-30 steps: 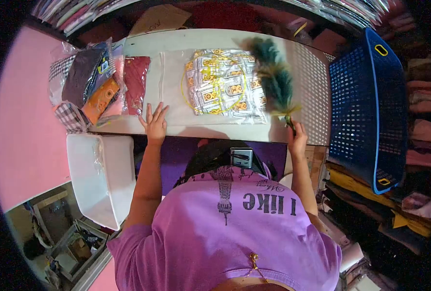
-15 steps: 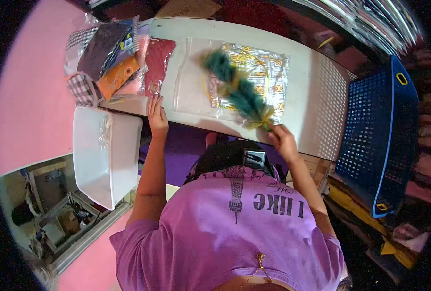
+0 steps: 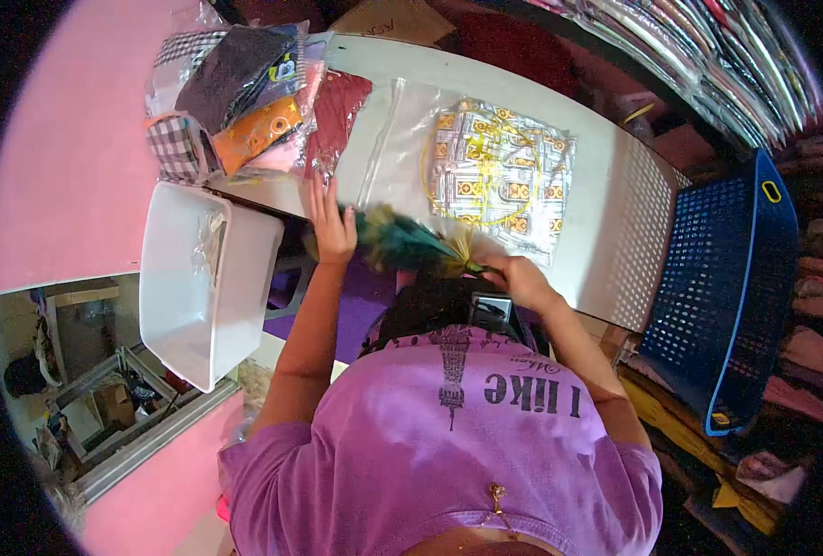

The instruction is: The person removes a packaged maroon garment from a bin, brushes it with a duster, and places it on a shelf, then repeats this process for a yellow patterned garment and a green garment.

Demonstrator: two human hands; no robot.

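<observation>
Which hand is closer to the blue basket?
Right. The right hand grips the feather duster, left of the blue basket and apart from it; the left hand is farther left, near the maroon packet.

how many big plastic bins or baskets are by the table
2: a white bin on the left and a blue basket on the right. Others may be hidden.

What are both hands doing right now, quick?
Left hand: open, fingers outstretched at the white table's front edge, gripping nothing.
Right hand: closed, holding the feather duster by its handle.
</observation>
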